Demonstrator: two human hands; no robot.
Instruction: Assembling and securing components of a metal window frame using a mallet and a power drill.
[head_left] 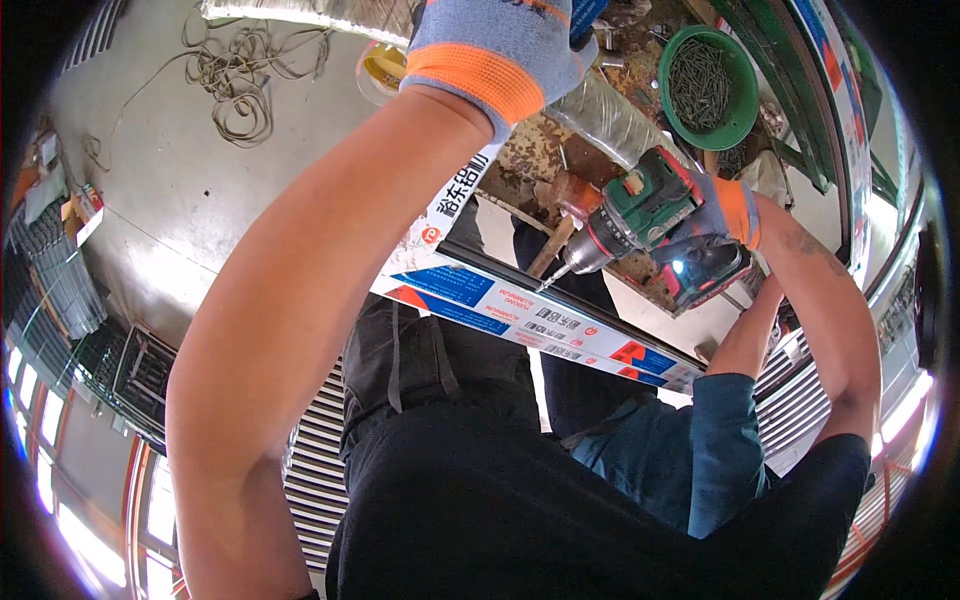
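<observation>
My right hand [715, 212], in a grey glove with an orange cuff, grips a green, red and black cordless drill [640, 208]. The drill's lamp is lit. Its thin bit [556, 277] points down at the dark edge of a long frame bar [520, 318] wrapped in printed white, blue and red film; whether it touches is unclear. My left hand [490, 45], gloved the same way, is at the top edge of the view, over a wrapped bar. Its fingers are hidden, as is anything they hold.
A green bowl [668, 95] holds many screws [700, 82]. A hammer-like tool with a wooden handle [552, 248] lies behind the bit. A co-worker's teal sleeve [722, 440] is close on my right. Tangled rope [245, 95] lies on the floor at left, near a yellow container [383, 68].
</observation>
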